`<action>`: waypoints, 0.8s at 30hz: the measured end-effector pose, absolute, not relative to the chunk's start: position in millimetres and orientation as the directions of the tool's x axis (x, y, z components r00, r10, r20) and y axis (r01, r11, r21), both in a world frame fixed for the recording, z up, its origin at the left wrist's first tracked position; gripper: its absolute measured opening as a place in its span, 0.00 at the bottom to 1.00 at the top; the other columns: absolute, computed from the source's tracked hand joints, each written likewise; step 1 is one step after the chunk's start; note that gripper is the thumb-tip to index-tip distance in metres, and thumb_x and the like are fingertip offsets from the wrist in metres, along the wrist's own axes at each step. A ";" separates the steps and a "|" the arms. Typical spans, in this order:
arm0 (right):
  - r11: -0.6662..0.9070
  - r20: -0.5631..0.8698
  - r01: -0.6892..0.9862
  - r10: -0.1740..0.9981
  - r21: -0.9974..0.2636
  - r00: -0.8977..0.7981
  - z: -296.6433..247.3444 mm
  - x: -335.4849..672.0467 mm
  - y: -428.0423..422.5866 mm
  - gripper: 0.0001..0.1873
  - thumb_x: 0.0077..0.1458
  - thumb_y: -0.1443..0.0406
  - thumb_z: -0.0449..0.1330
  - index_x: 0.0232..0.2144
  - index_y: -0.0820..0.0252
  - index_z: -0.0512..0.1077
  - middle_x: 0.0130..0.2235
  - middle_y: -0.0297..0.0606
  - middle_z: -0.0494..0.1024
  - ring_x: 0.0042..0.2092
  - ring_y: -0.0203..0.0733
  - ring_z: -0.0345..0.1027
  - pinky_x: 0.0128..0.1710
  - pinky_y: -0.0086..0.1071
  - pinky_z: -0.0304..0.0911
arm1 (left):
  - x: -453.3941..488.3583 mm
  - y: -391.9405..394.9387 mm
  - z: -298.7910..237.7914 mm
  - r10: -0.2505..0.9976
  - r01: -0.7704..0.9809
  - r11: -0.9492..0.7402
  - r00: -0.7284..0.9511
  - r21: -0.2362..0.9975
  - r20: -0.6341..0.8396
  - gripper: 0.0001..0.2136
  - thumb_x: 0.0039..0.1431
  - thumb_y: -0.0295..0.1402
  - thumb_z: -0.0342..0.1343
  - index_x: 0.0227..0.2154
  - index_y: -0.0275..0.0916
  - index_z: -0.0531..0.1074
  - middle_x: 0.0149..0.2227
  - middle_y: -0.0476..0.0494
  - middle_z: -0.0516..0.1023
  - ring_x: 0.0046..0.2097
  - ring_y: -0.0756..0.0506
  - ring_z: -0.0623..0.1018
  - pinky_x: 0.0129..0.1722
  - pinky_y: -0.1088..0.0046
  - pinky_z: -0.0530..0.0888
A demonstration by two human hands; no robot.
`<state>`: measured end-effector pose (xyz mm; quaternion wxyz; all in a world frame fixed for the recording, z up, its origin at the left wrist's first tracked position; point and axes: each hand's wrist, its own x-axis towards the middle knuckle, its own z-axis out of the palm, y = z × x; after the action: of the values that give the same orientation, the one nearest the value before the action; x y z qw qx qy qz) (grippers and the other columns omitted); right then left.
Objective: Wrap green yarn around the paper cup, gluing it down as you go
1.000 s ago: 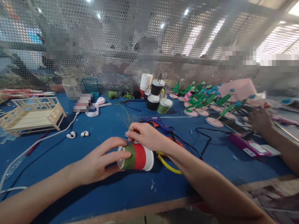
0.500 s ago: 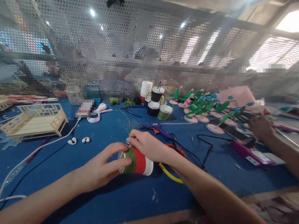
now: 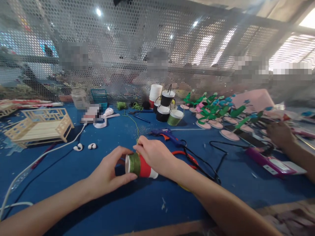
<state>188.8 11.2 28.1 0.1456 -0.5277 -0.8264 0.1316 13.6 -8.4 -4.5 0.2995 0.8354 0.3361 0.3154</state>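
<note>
A paper cup (image 3: 145, 167) lies on its side, its middle red, with a white rim facing right. Green yarn (image 3: 135, 164) is wound in a band around the cup's left part. My left hand (image 3: 109, 170) grips the cup from the left, thumb below and fingers at the top. My right hand (image 3: 154, 153) is closed at the cup's upper side, its fingertips pinching the yarn strand. That strand runs back across the table to a green yarn ball (image 3: 121, 105). My right hand covers part of the cup's rim end.
Beyond my hands lie a blue glue gun (image 3: 166, 135) and red-handled pliers (image 3: 194, 160). Small finished buckets (image 3: 175, 118) and stacked cups (image 3: 156, 93) stand behind. A wooden toy bed (image 3: 40, 127) is at left, potted craft plants (image 3: 216, 113) at right. Another person's hand (image 3: 279, 134) works there.
The cup has turned and shifted slightly in my hands. My left thumb has slid down to its lower side, and my right hand covers more of the rim end.
</note>
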 end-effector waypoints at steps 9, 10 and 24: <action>0.450 0.219 0.635 0.885 -0.628 -0.411 28.9 194.9 13.5 0.14 0.56 0.66 0.52 0.19 0.58 0.57 0.22 0.29 0.63 0.25 0.32 0.55 0.26 0.27 0.49 | 10.5 -7.6 -3.8 0.680 0.346 -0.690 0.611 0.636 0.405 0.17 0.53 0.34 0.56 0.44 0.37 0.61 0.43 0.39 0.67 0.43 0.44 0.71 0.40 0.67 0.74; 0.448 0.212 0.626 0.884 -0.638 -0.416 29.2 194.6 13.4 0.14 0.55 0.66 0.52 0.19 0.58 0.56 0.22 0.29 0.62 0.25 0.32 0.55 0.27 0.27 0.49 | 10.2 -7.7 -3.6 0.672 0.348 -0.701 0.617 0.623 0.411 0.17 0.53 0.34 0.56 0.45 0.37 0.61 0.43 0.39 0.67 0.44 0.44 0.71 0.41 0.67 0.74; 0.472 0.263 0.483 0.859 -0.738 -0.438 24.8 196.8 16.1 0.11 0.54 0.66 0.54 0.21 0.59 0.60 0.24 0.30 0.64 0.27 0.32 0.57 0.29 0.27 0.53 | 8.6 -9.6 -5.0 0.594 0.352 -0.782 0.671 0.514 0.444 0.19 0.54 0.34 0.56 0.47 0.39 0.58 0.46 0.38 0.66 0.48 0.43 0.69 0.47 0.66 0.70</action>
<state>196.8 16.1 24.8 0.3209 -0.4217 -0.7956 0.2935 8.6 -9.6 -5.0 0.1971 0.8927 0.2647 0.3069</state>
